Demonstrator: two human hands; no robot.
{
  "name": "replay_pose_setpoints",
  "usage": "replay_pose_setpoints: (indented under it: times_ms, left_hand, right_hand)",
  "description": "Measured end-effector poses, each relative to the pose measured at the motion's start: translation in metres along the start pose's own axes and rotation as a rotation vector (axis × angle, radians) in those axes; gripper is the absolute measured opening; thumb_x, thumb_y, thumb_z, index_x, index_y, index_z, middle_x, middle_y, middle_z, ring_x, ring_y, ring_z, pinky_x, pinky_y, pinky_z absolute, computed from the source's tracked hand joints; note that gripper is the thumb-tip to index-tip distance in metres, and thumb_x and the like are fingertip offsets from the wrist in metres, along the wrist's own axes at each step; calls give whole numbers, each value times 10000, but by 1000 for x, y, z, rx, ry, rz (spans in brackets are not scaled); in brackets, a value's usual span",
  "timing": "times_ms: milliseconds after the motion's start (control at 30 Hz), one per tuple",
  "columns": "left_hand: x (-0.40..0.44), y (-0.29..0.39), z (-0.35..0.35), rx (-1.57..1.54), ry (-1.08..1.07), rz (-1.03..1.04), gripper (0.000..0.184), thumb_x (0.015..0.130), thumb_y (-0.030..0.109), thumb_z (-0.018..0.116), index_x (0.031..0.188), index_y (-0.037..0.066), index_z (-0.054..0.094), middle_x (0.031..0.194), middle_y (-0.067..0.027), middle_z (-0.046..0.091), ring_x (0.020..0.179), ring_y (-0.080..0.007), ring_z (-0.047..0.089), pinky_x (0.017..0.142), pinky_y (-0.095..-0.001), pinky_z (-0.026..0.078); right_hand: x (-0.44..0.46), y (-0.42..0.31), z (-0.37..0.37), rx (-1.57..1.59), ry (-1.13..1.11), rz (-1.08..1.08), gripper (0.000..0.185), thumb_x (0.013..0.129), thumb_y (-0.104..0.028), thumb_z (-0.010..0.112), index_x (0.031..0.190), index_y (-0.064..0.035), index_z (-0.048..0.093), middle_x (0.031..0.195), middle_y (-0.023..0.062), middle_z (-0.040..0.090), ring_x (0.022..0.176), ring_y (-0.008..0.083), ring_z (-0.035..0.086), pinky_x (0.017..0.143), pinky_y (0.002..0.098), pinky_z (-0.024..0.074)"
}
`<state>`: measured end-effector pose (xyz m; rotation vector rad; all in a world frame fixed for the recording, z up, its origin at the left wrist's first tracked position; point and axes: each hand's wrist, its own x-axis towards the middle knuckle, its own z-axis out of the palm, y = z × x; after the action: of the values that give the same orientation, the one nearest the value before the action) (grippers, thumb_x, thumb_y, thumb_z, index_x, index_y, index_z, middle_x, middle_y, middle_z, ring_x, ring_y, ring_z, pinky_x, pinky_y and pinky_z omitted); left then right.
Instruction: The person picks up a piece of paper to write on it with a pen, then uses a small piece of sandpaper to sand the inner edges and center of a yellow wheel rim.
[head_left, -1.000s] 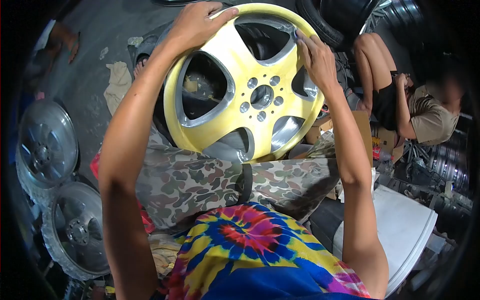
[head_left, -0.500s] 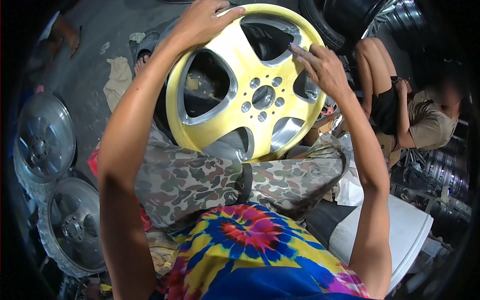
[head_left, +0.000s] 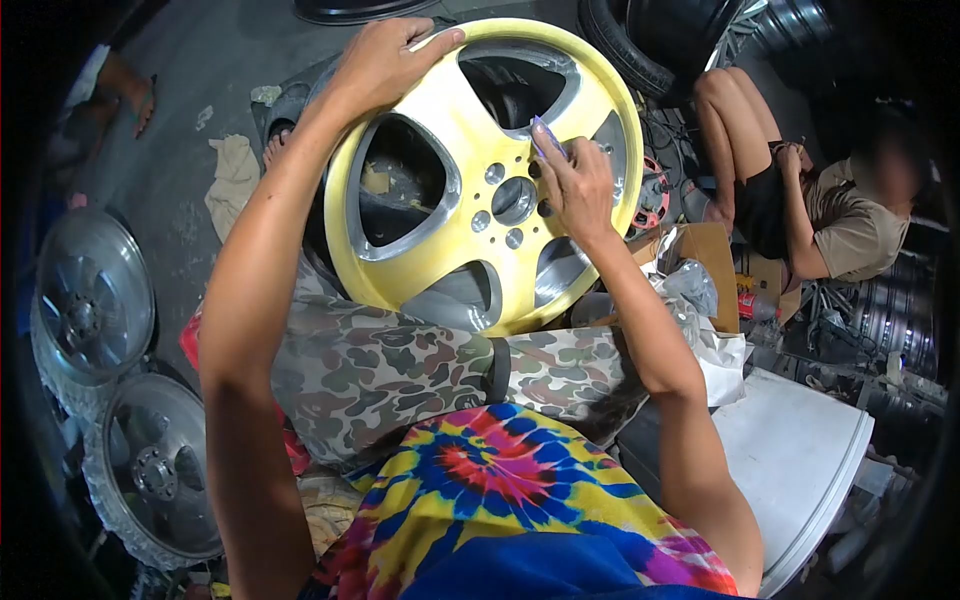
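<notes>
A yellow wheel rim point(head_left: 420, 272) with five spokes and grey inner edges stands tilted over my lap. At its upper left, my left hand point(head_left: 385, 65) grips the outer edge, thumb on the front face. My right hand point(head_left: 575, 185) is at the spoke right above the centre hole, its fingers pressing a small purple piece point(head_left: 545, 137) against the yellow surface. What exactly the purple piece is cannot be made out; the fingers partly cover it. Camouflage trousers point(head_left: 390, 365) lie under the rim's lower edge.
Two grey rims point(head_left: 95, 290) point(head_left: 155, 470) lie at the left. A beige cloth point(head_left: 233, 180) is on the floor. A person point(head_left: 850, 215) sits at the right, near an open cardboard box point(head_left: 708, 250). A white panel point(head_left: 790, 450) lies lower right; a black tyre point(head_left: 620, 50) is behind.
My right hand has moved from the rim's right side inward and down to the spoke by the hub, with the purple piece. My left hand still holds the edge.
</notes>
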<state>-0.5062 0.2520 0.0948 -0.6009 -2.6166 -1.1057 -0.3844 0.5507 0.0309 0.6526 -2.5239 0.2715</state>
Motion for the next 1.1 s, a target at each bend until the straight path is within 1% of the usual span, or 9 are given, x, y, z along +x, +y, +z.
replay_pose_setpoints:
  times_ms: [133,200,367,500,633,667,833,967,1100]
  left_hand:
    - [-2,0,2,-32,-15,-6,598,990,556,618,795,-9,647,638,-97,543,601,-154,465,599,-379,408]
    - [0,1,-2,16,-32,-29,616,977,581,610,822,-9,698,705,-168,657,623,-278,610,643,-432,464]
    - [-1,4,-3,0,-84,-82,617,975,578,615,821,-13,694,707,-168,652,629,-265,601,653,-429,464]
    - [-2,6,-6,37,-31,-33,598,976,560,626,822,-13,695,688,-162,640,605,-246,575,635,-415,456]
    - [0,4,-3,-35,-83,-102,579,976,555,631,853,-3,721,701,-166,656,619,-253,604,648,-414,468]
    - [-1,3,-1,-83,-52,-62,610,983,581,615,801,0,660,659,-84,567,615,-140,491,589,-367,395]
    - [1,2,-6,40,-68,-55,585,979,560,620,861,-4,724,706,-162,671,608,-257,619,627,-417,472]
    - [-1,-2,0,-87,-25,-43,600,993,563,606,836,-12,670,666,-92,583,614,-166,493,598,-376,410]
    - [0,0,-6,-2,-50,-39,596,993,566,606,874,-13,688,680,-98,611,610,-164,526,599,-360,426]
  right_hand:
    - [15,26,4,-109,131,102,406,928,-231,715,1333,-198,709,874,72,510,817,254,511,711,402,382]
    - [-2,-1,13,-16,116,119,398,934,-235,711,1331,-216,708,872,69,509,823,254,509,713,399,381]
    - [14,23,1,-195,126,122,376,940,-232,705,1314,-203,718,869,66,505,823,246,508,722,396,381]
    - [-11,-21,16,25,82,161,426,934,-245,720,1360,-235,700,866,51,490,820,236,504,723,376,368]
    - [11,21,3,-219,124,131,425,921,-241,721,1345,-265,704,871,58,495,813,244,494,723,391,373]
    - [12,15,6,-158,147,167,392,925,-237,717,1317,-239,715,885,67,508,826,248,503,730,402,382]
    - [-8,-14,8,58,64,149,423,938,-234,713,1361,-231,696,900,77,514,848,244,506,729,384,381]
    - [17,22,-3,-155,78,-19,404,947,-212,700,1351,-203,699,886,79,507,826,254,498,717,401,380]
    - [-12,-50,30,42,138,335,414,959,-193,681,1368,-133,683,878,113,532,839,277,524,763,423,418]
